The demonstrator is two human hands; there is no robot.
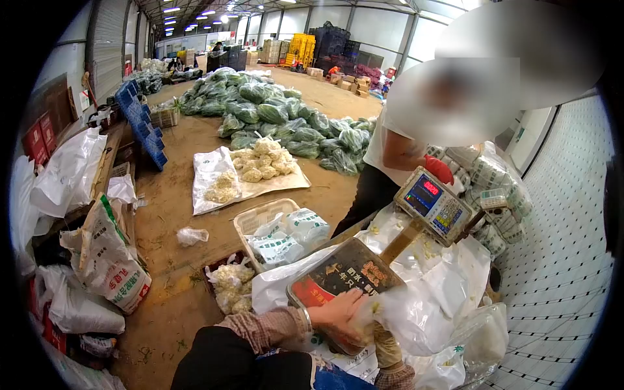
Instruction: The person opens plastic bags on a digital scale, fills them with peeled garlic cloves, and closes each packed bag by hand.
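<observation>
My left hand, a bangle on its wrist, lies over the near edge of the dark printed tray on a platform scale and grips the mouth of a clear plastic bag. My right forearm in a plaid sleeve rises from below into that bag; the hand itself is hidden behind the plastic and my left hand. The scale's display head stands on a post just beyond the tray, showing red digits.
A co-worker in a white shirt with a red glove stands behind the scale beside stacked wrapped bundles. A basket of bagged goods, sacks, bagged produce on a sheet and green vegetable heaps cover the floor.
</observation>
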